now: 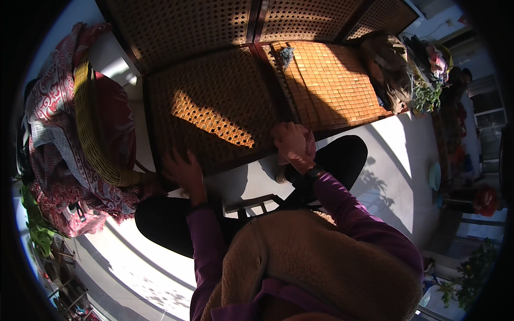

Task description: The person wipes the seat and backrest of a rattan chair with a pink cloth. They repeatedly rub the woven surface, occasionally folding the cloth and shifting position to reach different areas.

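My right hand (pixel 288 138) is closed on a pink cloth (pixel 309 143) at the front edge of a wooden bench, beside the frame bar between two seat sections. My left hand (pixel 184 167) rests with spread fingers on the front left corner of the woven cane seat (pixel 213 88); it holds nothing that I can see. A strip of sunlight crosses the cane, and the rest of it is in shadow. On the neighbouring section lies a mat of small bamboo tiles (pixel 329 80), with a grey-blue tuft of material (pixel 286 56) near its back left corner.
To the left stands a yellow wicker chair (pixel 86 128) draped with a red and white patterned cloth (pixel 52 100). Brown clothing (pixel 387 64) is heaped at the bench's right end, near a leafy plant (pixel 427 94). A pale green basin (pixel 434 175) is on the right.
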Tool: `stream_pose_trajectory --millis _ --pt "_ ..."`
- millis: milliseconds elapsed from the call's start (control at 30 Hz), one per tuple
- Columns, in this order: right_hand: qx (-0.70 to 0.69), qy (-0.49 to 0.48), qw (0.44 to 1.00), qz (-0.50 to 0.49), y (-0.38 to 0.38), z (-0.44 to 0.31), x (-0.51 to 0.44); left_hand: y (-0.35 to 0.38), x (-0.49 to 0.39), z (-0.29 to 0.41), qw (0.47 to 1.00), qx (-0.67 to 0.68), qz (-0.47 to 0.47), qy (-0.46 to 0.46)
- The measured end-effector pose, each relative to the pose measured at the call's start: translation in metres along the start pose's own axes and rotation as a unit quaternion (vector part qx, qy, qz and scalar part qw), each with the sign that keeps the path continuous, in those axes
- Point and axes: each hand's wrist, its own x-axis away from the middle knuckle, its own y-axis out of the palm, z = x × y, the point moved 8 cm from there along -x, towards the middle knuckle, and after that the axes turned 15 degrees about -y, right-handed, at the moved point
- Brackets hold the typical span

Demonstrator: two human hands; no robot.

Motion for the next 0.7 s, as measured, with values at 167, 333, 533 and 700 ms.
stream_pose_trajectory --millis 167,333,533,700 --pt "-0.005 0.012 0.998 0.055 0.012 0.02 -0.031 0.003 -0.001 0.001 1.0 -0.028 -0.001 0.003" --pt "0.004 0.018 0.993 0.118 0.024 0.04 -0.079 0.007 -0.001 0.001 0.999 -0.04 -0.011 -0.004" --pt "0.029 0.04 0.987 0.154 0.04 0.061 -0.134 0.007 0.001 -0.002 0.999 -0.052 0.007 0.001" --pt "-0.007 0.11 0.991 0.074 0.037 0.069 -0.133 0.007 0.001 -0.003 0.999 -0.049 0.008 0.0"
